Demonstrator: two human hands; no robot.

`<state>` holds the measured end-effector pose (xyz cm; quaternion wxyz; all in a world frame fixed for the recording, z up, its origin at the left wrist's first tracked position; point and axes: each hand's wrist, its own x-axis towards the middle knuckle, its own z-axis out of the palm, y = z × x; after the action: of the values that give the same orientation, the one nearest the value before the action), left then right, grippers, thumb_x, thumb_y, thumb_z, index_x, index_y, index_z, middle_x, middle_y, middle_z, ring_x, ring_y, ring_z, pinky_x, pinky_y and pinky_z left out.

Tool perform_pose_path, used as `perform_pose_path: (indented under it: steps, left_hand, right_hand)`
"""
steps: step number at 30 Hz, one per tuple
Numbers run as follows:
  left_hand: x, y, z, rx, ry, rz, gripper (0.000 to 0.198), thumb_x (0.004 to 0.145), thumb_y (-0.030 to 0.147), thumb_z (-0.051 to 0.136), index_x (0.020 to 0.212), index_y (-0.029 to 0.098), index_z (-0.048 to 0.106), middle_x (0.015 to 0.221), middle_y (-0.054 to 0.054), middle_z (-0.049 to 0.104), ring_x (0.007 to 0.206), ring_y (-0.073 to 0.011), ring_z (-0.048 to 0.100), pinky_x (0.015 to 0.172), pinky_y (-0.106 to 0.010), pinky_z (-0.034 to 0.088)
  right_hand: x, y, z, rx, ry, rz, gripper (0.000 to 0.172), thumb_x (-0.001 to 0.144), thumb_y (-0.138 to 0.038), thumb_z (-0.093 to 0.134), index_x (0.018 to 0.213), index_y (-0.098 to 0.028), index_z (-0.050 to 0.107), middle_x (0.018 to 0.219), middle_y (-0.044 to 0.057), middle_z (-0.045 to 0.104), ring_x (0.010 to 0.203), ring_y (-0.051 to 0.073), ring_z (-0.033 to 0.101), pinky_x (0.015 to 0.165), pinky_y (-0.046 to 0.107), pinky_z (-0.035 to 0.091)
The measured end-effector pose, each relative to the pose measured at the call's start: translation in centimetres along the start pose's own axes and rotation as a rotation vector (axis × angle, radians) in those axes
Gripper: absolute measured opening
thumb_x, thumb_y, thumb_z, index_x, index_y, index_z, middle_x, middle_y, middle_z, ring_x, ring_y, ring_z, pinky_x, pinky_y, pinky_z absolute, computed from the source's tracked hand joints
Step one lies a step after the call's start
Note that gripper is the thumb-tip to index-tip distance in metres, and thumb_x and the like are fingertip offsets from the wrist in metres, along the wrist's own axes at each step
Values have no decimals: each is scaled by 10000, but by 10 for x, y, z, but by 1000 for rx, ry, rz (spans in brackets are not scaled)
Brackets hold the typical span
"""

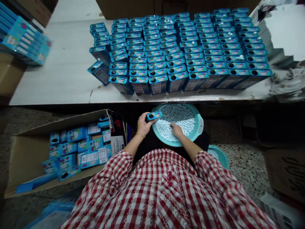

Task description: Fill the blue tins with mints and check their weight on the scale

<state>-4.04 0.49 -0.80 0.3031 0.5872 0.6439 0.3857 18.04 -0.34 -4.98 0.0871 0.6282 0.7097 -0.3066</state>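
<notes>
My left hand (143, 125) is closed around a small blue candy box (154, 115), which has a dark round opening in its top. It holds the box over the left rim of a turquoise basin (200, 115). White candies (165, 128) fill the basin, the far part lying in shadow. My right hand (176, 129) is down at the candies, fingers curled together with the tips partly hidden. What those fingers hold, if anything, I cannot make out.
Rows of blue candy boxes (157, 79) stand on the white table (69, 63), some with candies on top. A cardboard box (26, 152) at left holds more blue boxes. Wrapped packs (23, 41) lie far left. A second turquoise basin (224, 157) sits lower right.
</notes>
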Motion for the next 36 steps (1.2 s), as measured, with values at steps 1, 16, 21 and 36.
perform_pose_path:
  steps: [1, 16, 21, 36]
  left_hand:
    - [0, 0, -1, -20, 10, -10, 392, 638, 301, 695, 993, 212, 557, 965, -24, 613, 910, -184, 574, 826, -332, 445]
    - [-3, 21, 35, 97, -99, 79, 347, 646, 189, 687, 974, 204, 575, 974, -40, 616, 932, -211, 546, 845, -348, 421]
    - [-8, 31, 51, 133, -168, 147, 346, 673, 170, 658, 1007, 200, 570, 993, -42, 611, 948, -214, 530, 856, -347, 409]
    - [-6, 18, 31, 109, -108, 165, 310, 680, 189, 651, 981, 203, 576, 975, -39, 620, 904, -205, 541, 820, -340, 415]
  right_hand:
    - [4, -1, 4, 104, 24, -10, 356, 813, -94, 355, 1045, -207, 599, 981, 54, 665, 948, 170, 588, 770, 218, 445]
    - [-66, 35, -120, 358, 141, -152, 331, 779, -179, 414, 984, -182, 673, 752, 23, 681, 676, 134, 610, 627, 219, 473]
    - [-78, -4, -155, -194, 100, -145, 380, 778, -140, 417, 1052, -244, 659, 1013, 50, 687, 937, 199, 616, 765, 263, 452]
    - [-64, 34, -135, -328, -4, 64, 402, 805, -102, 393, 1135, -240, 577, 1058, 107, 643, 931, 244, 617, 746, 327, 444]
